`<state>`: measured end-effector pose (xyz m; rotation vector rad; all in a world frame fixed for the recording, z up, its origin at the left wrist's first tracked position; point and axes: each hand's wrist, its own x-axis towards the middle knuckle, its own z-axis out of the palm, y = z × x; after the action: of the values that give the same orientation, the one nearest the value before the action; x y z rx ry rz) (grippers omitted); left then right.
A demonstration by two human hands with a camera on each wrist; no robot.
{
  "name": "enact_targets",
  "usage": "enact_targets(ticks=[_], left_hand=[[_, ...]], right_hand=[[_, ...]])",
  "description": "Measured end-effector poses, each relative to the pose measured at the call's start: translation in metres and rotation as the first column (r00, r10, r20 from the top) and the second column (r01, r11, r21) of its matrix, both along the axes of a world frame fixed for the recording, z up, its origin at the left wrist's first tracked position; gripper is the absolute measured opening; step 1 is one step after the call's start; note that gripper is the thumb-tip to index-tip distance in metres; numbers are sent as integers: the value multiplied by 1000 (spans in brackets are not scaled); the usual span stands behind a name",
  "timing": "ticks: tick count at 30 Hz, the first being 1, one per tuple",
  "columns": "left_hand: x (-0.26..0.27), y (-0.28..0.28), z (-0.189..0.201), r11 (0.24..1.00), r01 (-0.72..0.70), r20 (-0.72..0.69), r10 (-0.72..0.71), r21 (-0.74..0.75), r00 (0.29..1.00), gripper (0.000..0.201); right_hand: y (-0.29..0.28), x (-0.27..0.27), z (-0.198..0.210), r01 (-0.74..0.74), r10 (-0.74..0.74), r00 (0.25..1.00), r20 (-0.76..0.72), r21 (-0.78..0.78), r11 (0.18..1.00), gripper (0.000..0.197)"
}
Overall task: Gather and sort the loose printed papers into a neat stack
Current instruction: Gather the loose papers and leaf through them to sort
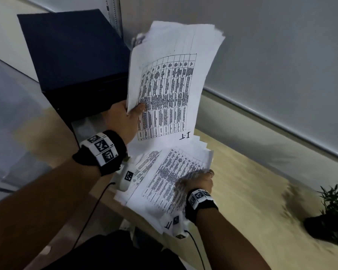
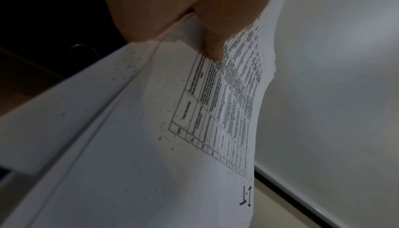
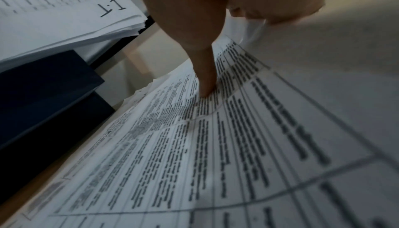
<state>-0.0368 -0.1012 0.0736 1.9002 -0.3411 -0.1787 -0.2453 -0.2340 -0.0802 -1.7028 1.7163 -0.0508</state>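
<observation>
My left hand (image 1: 133,112) holds a sheaf of printed papers (image 1: 170,84) raised above the desk, with the thumb (image 2: 213,49) pressed on the front sheet. That sheet carries a table and a handwritten "I-T" mark. The same sheaf (image 3: 64,9) shows at the upper left of the right wrist view. More printed sheets (image 1: 160,182) lie fanned and uneven on the wooden desk (image 1: 252,182) below it. My right hand (image 1: 197,181) pinches the top sheet (image 3: 215,146) at its right edge, thumb (image 3: 207,84) on top. The other fingers are hidden behind the edge. The hand is motion-blurred.
A dark blue box-shaped machine (image 1: 76,61) stands at the back left, right behind the raised sheaf. A potted plant (image 1: 332,211) sits at the desk's right end. A grey wall panel (image 1: 281,55) closes the far side. A black cable (image 1: 94,207) hangs from my left wrist.
</observation>
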Motion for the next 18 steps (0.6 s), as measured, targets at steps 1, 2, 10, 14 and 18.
enact_targets(ticks=[1, 2, 10, 14, 18], left_hand=[[1, 2, -1, 1000, 0, -1, 0, 1, 1000, 25], [2, 2, -2, 1000, 2, 3, -2, 6, 1000, 25], [-1, 3, 0, 1000, 2, 6, -1, -28, 1000, 29], [-1, 4, 1, 999, 1, 5, -1, -41, 1000, 29], [-4, 5, -5, 1000, 25, 26, -24, -3, 999, 31]], right_hand=[[-1, -1, -2, 8, -8, 1000, 0, -19, 1000, 82], [-1, -1, -2, 2, -2, 1000, -3, -39, 999, 75], [4, 10, -1, 30, -29, 999, -36, 27, 999, 52], [-5, 5, -12, 50, -49, 999, -12, 102, 994, 57], [-20, 2, 2, 71, -71, 997, 0, 123, 990, 49]])
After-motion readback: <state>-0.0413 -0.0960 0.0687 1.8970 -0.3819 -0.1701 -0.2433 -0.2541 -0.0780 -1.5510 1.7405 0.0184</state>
